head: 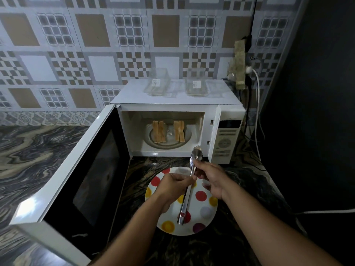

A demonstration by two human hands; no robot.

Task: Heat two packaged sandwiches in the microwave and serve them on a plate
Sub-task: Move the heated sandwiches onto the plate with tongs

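Observation:
Two sandwiches stand on edge on the glass turntable inside the open white microwave (222, 116): the left sandwich (158, 134) and the right sandwich (179, 130). In front of the microwave a white plate (208, 214) with coloured dots lies on the counter. Metal tongs (189, 191) are held above the plate, tips pointing toward the oven. My left hand (173, 186) grips the tongs at mid-length. My right hand (209, 179) holds them nearer the tips.
The microwave door (76, 175) swings wide open to the left. Two empty clear plastic sandwich packages (158, 84) (196, 85) lie on the oven's top. Cables and a wall socket (249, 70) are at the right, beside a dark wall. The counter (28, 154) is marbled stone.

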